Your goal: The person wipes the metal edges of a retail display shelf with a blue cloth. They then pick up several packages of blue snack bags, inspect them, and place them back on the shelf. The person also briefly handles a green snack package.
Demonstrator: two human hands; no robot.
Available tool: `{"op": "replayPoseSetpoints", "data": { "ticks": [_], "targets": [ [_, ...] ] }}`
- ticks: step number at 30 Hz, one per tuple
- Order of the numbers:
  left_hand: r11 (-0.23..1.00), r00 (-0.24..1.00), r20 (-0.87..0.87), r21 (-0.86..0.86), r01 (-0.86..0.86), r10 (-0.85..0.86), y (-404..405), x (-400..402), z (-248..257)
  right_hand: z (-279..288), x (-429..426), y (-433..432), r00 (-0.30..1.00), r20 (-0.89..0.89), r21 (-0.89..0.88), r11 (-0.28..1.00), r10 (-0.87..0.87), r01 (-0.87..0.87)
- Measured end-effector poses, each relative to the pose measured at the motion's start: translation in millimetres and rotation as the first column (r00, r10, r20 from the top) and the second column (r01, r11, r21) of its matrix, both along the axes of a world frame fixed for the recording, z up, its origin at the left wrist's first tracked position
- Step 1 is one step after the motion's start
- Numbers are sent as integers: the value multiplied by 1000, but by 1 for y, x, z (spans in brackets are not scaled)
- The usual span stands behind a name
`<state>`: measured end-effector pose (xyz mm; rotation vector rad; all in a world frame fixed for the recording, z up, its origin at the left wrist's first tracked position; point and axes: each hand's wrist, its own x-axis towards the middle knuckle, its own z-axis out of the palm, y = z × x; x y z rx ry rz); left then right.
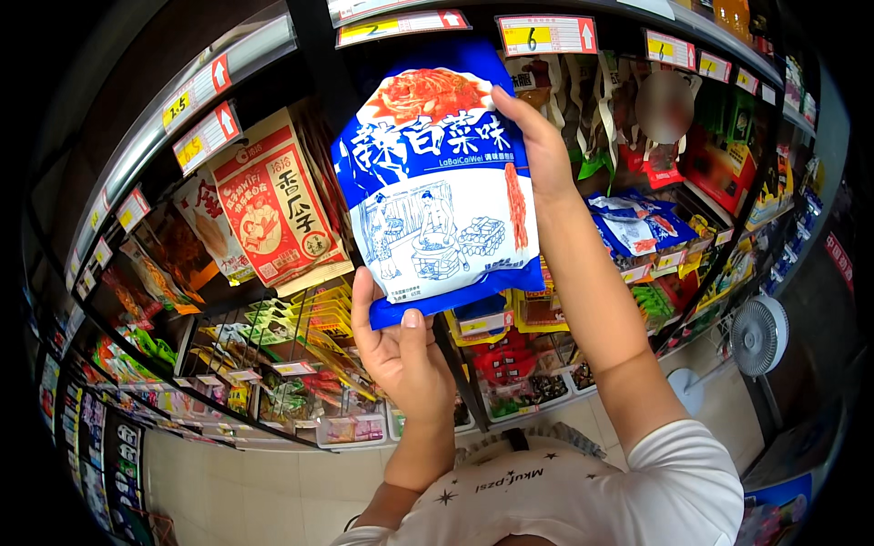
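A blue and white snack bag (444, 225) is held up before the shelves, its printed front towards me. It carries a picture of a red dish and a line drawing of people. My left hand (410, 362) grips the bag's lower left corner, with the thumb over the front. On the bag's right edge, near the top, my right hand (536, 140) has its thumb on the front; its other fingers are hidden behind. Similar blue and white bags (638, 222) lie on a shelf to the right, past my right forearm.
Red and tan paper packets (276, 205) stand on the left shelf. Price tags (546, 34) line the shelf edges. Yellow packets (328, 314) hang on hooks lower down. White bins (355, 431) sit near the floor. A grey standing fan (759, 334) is at the right.
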<state>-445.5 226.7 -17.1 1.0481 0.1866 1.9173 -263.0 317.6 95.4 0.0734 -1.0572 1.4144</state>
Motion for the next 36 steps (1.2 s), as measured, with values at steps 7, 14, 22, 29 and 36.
{"op": "replayPoseSetpoints", "data": {
  "ticks": [7,14,22,29,36],
  "targets": [
    [1000,1000,-4,-12,29,-29,3,3,-1,21,6,33,970,-39,-32,970,241,-242],
    [998,998,-31,1,-57,57,8,12,-9,7,-1,48,909,-71,7,911,411,-411],
    [985,977,-127,-1,-175,173,15,15,-16,10,4,51,920,-120,-45,924,372,-379],
    [946,946,-112,158,-284,303,9,17,-18,15,-4,47,891,-80,-32,892,447,-450],
    [987,982,-182,-159,10,-39,1,15,-33,-62,17,-20,971,-235,-68,998,-35,20]
  ]
}}
